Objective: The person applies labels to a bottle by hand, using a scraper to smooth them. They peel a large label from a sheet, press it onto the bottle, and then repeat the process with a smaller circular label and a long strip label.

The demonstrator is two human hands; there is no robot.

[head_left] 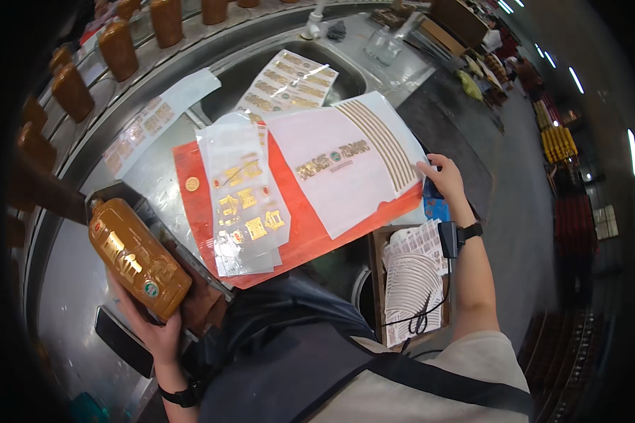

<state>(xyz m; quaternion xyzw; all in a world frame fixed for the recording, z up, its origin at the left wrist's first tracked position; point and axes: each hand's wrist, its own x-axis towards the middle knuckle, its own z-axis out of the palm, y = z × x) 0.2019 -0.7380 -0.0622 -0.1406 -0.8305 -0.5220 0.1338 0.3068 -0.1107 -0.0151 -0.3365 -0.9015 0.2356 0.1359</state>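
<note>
Over steel worktop [58,289], the left grip [156,335] holds a brown bottle [137,257] low down.

The glazed bottle [137,255] is gleaming caramel brown with gold characters [122,257] and a green emblem [150,288], the board [298,211] is showing orange-red, the decal sheet [349,176] is bearing brown stripes [382,144] on pinkish white, and the decal strips [245,197] are glinting gold.

A workshop is indicated: bottles [117,51] are lined up beyond the left fingers [124,299], sheets [307,144] are spread between these and the right fingers [439,161], and, farther right, stacked goods [561,143] are seen under tube lights [633,154].
</note>
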